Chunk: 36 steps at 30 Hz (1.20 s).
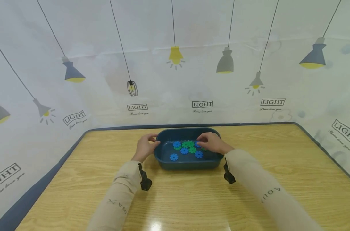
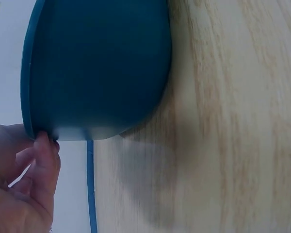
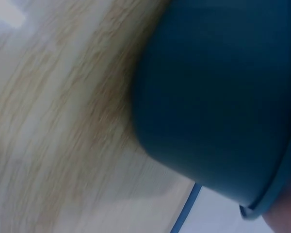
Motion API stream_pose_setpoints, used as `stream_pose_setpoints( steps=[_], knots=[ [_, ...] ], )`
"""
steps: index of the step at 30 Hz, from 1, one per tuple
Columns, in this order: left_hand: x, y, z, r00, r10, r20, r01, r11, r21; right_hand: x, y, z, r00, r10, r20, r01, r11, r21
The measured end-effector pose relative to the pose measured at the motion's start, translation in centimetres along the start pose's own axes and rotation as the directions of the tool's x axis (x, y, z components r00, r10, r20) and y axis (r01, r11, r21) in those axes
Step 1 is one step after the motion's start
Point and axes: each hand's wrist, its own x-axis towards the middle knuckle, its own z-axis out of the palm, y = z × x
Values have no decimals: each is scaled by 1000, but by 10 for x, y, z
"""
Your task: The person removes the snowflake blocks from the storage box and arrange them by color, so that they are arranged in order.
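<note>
A dark blue oblong basin (image 1: pixel 189 165) stands on the wooden table. Inside it lie several flat blue notched discs (image 1: pixel 174 157) and green notched discs (image 1: pixel 192 150), some overlapping. My left hand (image 1: pixel 145 148) holds the basin's left end by the rim; the left wrist view shows its fingertips (image 2: pixel 44 145) against the outside wall just under the lip. Over the right part of the basin is my right hand (image 1: pixel 213 143), thumb and fingers bent together at a partly covered blue disc. Whether they pinch that disc cannot be made out. In the right wrist view the basin wall hides most of this hand.
The light wood table (image 1: pixel 186 199) extends around the basin. Behind it hangs a pale backdrop (image 1: pixel 163 80) printed with lamps and the word LIGHT, with a dark blue edge along the table. Black wrist mounts (image 1: pixel 145 180) sit below both beige sleeves (image 1: pixel 114 195).
</note>
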Motion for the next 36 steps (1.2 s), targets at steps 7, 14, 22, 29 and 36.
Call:
stream_pose_setpoints(
  steps=[7,14,22,29,36],
  knots=[
    [2,-1,-1,998,-57,30,59,997,-55,7,-1,6,980,151,127,-159,986,53],
    [1,3,-1,997,-70,32,72,996,-53,10,1,8,964,217,157,-225,973,40],
    [-2,1,-2,996,-76,46,81,991,-103,13,1,10,944,285,165,-287,958,-13],
    [-1,0,-1,995,-83,57,90,988,-125,16,6,13,935,321,150,-317,947,-52],
    [-2,-2,-3,993,-97,70,108,981,-162,18,8,16,928,341,148,-334,940,-74]
  ],
)
